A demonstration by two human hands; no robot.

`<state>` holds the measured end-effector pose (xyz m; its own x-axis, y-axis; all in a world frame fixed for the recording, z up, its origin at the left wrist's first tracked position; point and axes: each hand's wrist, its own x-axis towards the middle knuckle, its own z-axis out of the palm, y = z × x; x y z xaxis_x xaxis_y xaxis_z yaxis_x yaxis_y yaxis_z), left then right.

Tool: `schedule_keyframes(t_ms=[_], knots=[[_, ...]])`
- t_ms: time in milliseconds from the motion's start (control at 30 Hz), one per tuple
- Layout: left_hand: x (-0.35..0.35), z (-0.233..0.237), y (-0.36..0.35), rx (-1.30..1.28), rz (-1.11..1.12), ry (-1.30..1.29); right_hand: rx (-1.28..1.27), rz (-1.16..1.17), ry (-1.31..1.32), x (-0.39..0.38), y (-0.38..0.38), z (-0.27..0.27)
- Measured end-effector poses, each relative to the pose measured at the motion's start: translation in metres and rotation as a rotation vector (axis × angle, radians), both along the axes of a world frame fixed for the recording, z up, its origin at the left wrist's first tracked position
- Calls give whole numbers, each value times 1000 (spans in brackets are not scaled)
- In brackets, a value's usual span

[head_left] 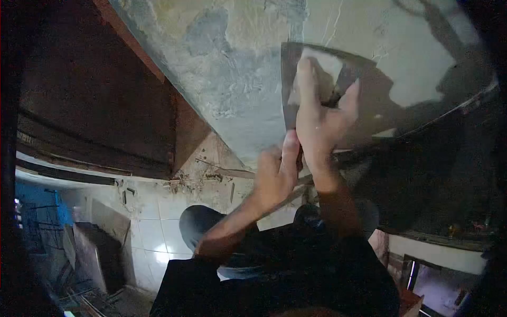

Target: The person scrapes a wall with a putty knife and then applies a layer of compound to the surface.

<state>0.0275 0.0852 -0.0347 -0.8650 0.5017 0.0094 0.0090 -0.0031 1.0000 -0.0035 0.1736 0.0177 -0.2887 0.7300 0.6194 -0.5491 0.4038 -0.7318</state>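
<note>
My right hand (319, 113) reaches up to a patchy grey and cream plastered surface (237, 74). Its fingers and thumb are around a pale flat piece (327, 66), pressed toward the plaster; the exact kind of piece cannot be made out. Behind it spreads a dark, straight-edged patch (288, 90), either a thin sheet or a shadow. Just below, my left hand (277, 174) is closed, with one finger or thumb pointing up beside my right wrist and the patch's lower corner. Whatever it grips is hidden.
White floor tiles (150, 227) lie below, with debris (206, 182) along the edge. A dark brown panel (100, 95) stands left. Boards (97, 253) and loose scraps are at lower left. My knee (200, 227) shows beneath my arms. A pale framed opening (435, 285) is at lower right.
</note>
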Motion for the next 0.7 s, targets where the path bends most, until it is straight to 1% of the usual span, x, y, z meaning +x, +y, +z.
schedule_keyframes(t_ms=[33,67,100,133,167,200,233,267,300,333,367,400,433,467,500,533,567,600,633,667,700], knots=[[-3,7,-2,0,-14,-38,-2,3,-4,-2,1,-2],[-5,21,-7,-26,-59,40,-13,29,-34,-2,2,-6],[-2,14,-7,-28,-52,31,-22,56,-62,-2,2,-8],[-2,3,-5,-16,-52,24,33,-20,-62,0,2,-10],[-3,-8,-2,2,-57,27,41,-22,-46,1,-1,-13],[-3,-5,2,-13,16,117,-26,15,-65,3,-3,-14],[-4,-1,2,-1,16,130,-91,56,-87,2,-2,-12],[-1,6,-3,-36,33,232,-9,-22,-62,-1,1,-9],[0,14,-7,-75,53,326,-6,-18,-64,-2,0,-2],[-9,9,-6,60,-32,-33,-87,94,-4,-4,-3,5],[-6,4,-7,53,-25,-44,-176,205,51,-3,-7,7],[-6,3,-6,0,-23,25,50,-68,-134,-2,-1,0],[-7,2,-5,-44,-25,110,57,-75,-117,-1,-2,-2],[-5,-5,-5,-91,-41,2,20,-96,-99,0,-4,-7],[-6,-2,-5,-82,-47,14,-15,-115,-82,0,-3,-10],[-5,4,-5,-38,-54,2,67,-98,-76,-2,2,-10],[-4,6,-7,2,-58,-18,73,-97,-75,-1,1,-11],[-6,4,-6,4,-52,-21,-22,-46,-75,2,-4,-4],[-9,0,-6,-24,-55,32,-118,7,-80,3,-8,-1],[-8,-5,-7,-57,-58,80,-122,16,-93,6,-8,-6],[-6,-9,-8,-63,-58,73,-99,22,-93,7,-6,-12]])
